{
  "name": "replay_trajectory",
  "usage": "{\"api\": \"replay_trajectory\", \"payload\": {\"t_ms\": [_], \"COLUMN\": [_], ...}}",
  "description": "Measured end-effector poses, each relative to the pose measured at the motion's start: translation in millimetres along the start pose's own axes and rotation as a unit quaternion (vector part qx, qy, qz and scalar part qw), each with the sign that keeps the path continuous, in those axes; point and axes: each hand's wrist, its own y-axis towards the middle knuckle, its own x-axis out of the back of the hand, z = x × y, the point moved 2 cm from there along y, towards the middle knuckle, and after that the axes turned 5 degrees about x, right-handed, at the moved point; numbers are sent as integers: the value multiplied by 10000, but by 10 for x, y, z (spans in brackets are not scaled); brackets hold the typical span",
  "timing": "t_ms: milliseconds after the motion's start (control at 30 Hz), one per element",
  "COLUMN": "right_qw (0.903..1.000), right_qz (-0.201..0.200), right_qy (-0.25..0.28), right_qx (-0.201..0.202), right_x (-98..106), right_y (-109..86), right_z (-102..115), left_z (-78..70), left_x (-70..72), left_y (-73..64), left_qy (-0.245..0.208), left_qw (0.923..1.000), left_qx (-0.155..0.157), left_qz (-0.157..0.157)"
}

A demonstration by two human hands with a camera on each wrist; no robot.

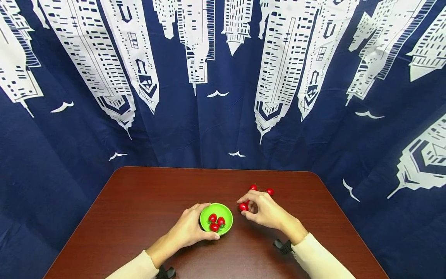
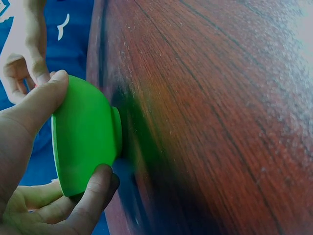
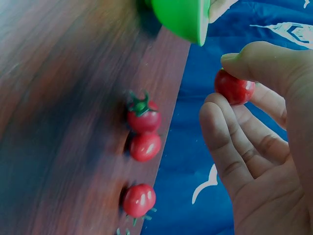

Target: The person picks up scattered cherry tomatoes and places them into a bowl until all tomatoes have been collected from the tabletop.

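My left hand [image 1: 191, 226] grips a small lime-green bowl [image 1: 228, 223] by its sides, thumb at the near side and fingers at the far side. Inside the bowl lie three red cherry tomatoes [image 1: 214, 227] with green stems. Just right of the bowl, my right hand [image 1: 266, 209] pinches another cherry tomato [image 3: 235, 88] between thumb and fingertips, above the table in the right wrist view. In the left wrist view the bowl's outer wall [image 2: 85, 132] and foot show close over the tabletop, while its contents are hidden.
Loose cherry tomatoes [image 1: 270, 192] lie on the brown wooden table [image 1: 156, 190] beyond my right hand, some partly hidden by it. One tomato [image 3: 144, 117] shows a green stem. A navy cloth [image 1: 181, 128] with white building prints hangs behind the table's far edge.
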Motion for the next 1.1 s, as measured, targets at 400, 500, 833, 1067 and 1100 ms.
{"api": "replay_trajectory", "payload": {"t_ms": [400, 500, 833, 1067, 1100], "right_qw": [9997, 9995, 9990, 9987, 9986], "right_qz": [119, 140, 306, 446, 459], "right_qy": [-98, -161, 54, 6, -2], "right_qx": [164, 220, 312, 254, 256], "right_x": [-82, -104, -157, -196, -198], "right_y": [271, 325, 489, 553, 555], "right_z": [195, 229, 337, 367, 366], "left_z": [3, -1, 19, 6, 3], "left_x": [-18, -18, -15, -8, -7], "left_y": [15, 10, 8, 10, 11], "left_qy": [-21, 12, 82, 67, 56], "left_qw": [10000, 10000, 9999, 9999, 9999], "left_qx": [-16, -23, -108, -100, -95], "left_qz": [-23, -17, -47, -25, -6]}}
